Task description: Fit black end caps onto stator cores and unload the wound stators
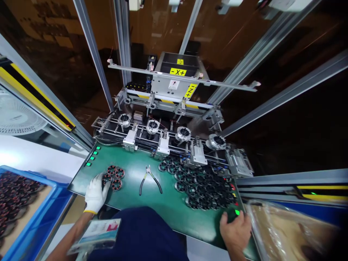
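Note:
My left hand (95, 193) wears a white glove and rests on a small cluster of round copper-wound stator rings (114, 177) at the left of the green work surface (160, 203). Its fingers curl onto the nearest ring. My right hand (235, 229) is bare and lies at the front right corner of the surface, fingers bent down beside a lit green button (237, 212). A big heap of dark stator rings (202, 185) spreads across the right half. Black-handled cutting pliers (149, 178) lie between the two groups.
Behind the surface a machine rail holds several round fixtures (153, 126) with clamps, under a carriage with yellow axis labels (178, 71). A blue crate (29, 210) of rings stands at the left, a plastic-wrapped tray (288, 232) at the right. Green indicator lights (92, 158) line the left edge.

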Tool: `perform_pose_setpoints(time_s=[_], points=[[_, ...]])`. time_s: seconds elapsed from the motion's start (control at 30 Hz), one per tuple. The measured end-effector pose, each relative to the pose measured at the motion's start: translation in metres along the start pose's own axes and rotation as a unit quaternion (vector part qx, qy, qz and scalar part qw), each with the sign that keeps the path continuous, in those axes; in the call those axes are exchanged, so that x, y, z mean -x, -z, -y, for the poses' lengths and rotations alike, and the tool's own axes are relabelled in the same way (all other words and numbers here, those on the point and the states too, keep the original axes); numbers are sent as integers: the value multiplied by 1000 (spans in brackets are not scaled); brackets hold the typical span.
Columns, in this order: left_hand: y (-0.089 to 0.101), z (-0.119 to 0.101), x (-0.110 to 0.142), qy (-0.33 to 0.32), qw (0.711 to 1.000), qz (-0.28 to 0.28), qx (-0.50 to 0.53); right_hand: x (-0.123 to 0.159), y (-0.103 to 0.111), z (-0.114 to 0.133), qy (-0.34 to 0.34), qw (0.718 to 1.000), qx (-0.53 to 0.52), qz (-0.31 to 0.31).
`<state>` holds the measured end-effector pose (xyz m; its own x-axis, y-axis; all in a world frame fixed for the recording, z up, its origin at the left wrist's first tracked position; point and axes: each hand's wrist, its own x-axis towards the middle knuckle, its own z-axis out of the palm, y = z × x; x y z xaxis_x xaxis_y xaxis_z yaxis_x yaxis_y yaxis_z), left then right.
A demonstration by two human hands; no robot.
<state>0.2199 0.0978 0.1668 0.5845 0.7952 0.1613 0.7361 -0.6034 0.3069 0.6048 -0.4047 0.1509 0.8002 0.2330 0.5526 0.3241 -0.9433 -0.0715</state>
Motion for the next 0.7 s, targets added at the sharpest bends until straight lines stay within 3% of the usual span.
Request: perform_pose_setpoints(time_s=[0.47, 0.7], points=[[9, -6, -3, 8, 1000, 25, -11, 3, 1, 4, -45, 998, 17, 47], [0, 4, -5, -3, 999, 30, -30, 1, 3, 8, -44, 998, 25, 45]])
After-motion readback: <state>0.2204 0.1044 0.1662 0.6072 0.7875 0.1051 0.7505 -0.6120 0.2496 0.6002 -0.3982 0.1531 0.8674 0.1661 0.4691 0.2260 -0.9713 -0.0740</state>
